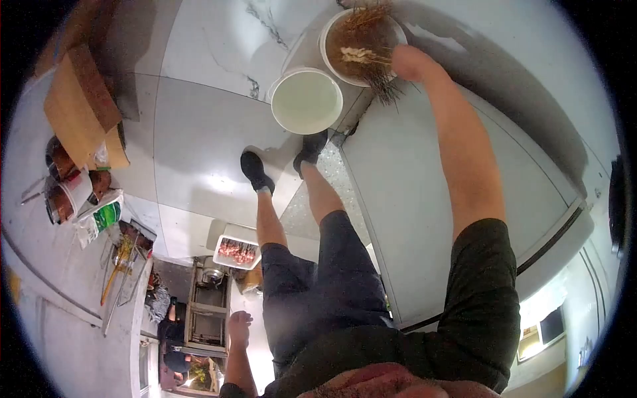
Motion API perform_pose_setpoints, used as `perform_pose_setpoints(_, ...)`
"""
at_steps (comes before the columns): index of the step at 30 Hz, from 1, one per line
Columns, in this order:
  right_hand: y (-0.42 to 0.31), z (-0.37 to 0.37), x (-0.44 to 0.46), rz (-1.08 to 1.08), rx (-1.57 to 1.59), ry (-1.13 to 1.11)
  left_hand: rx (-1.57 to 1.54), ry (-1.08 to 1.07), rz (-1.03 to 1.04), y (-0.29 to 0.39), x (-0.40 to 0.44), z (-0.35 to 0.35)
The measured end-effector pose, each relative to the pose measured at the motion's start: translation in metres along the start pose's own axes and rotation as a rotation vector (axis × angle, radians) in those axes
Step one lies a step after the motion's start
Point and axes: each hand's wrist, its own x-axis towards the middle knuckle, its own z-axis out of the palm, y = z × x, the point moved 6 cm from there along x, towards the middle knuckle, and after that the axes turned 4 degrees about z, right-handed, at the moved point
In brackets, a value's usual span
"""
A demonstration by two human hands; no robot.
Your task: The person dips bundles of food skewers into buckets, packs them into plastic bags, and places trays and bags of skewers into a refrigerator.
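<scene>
My right hand (409, 64) is closed around a bunch of thin skewers (377, 58) at the rim of a white bucket (328, 56). Pale pieces sit on the skewers' far ends, over the brown contents of the bucket. More dark, thin sticks (381, 89) poke out over the near rim, and another bundle (368, 14) lies at the far side. Beside it stands a second white bucket (273, 99) with cloudy, pale liquid. My left hand (240, 328) hangs low at my side, fingers loosely curled and slightly apart, with nothing visible in it.
A white chest-like unit (405, 172) stands to my right. On the left, a counter (40, 245) bears a cardboard box (83, 109), jars, a green-and-white bag (106, 215) and tools. Below it, a white tray (222, 259) holds reddish skewered pieces. My feet stand on the tiled floor.
</scene>
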Motion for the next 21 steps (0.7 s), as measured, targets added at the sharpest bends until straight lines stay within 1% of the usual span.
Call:
perform_pose_setpoints(2,-0.018,-0.037,-0.009,0.031,0.065,0.001,0.005,0.011,0.001,0.011,-0.003,0.006)
perform_pose_setpoints(3,-0.031,-0.068,-0.011,0.086,0.051,-0.012,0.005,0.018,0.003,0.016,-0.004,0.009)
perform_pose_setpoints(5,-0.03,-0.091,-0.007,0.1,-0.001,-0.012,-0.023,0.025,0.002,0.013,0.0,0.008)
perform_pose_setpoints(6,-0.022,-0.088,0.0,0.055,-0.038,-0.006,-0.028,0.028,-0.003,0.01,0.001,0.006)
perform_pose_setpoints(8,0.039,-0.004,0.057,0.007,-0.161,0.049,-0.066,0.053,-0.046,0.005,-0.002,0.005)
perform_pose_setpoints(10,0.068,0.037,0.062,0.295,0.195,0.122,-0.025,0.024,-0.045,0.001,-0.006,0.008)
perform_pose_setpoints(11,0.084,0.04,0.058,0.443,0.371,0.166,-0.009,0.008,-0.037,0.002,-0.004,0.011)
perform_pose_setpoints(12,0.063,0.013,0.041,0.28,0.174,0.11,-0.043,0.019,-0.061,0.001,-0.004,0.013)
perform_pose_setpoints(13,0.019,-0.038,0.003,0.112,-0.02,0.05,-0.06,0.007,-0.053,-0.001,-0.001,0.014)
perform_pose_setpoints(15,-0.017,-0.062,-0.021,-0.083,-0.216,-0.024,-0.095,-0.01,-0.04,-0.007,0.005,0.017)
perform_pose_setpoints(17,-0.023,-0.054,-0.02,-0.127,-0.228,-0.052,-0.086,-0.012,-0.031,-0.009,0.004,0.02)
perform_pose_setpoints(20,-0.038,-0.114,-0.039,0.338,0.3,0.077,-0.088,-0.012,-0.03,-0.003,0.005,0.027)
perform_pose_setpoints(21,-0.045,-0.126,-0.034,0.322,0.246,0.157,-0.093,-0.008,-0.033,-0.004,0.006,0.028)
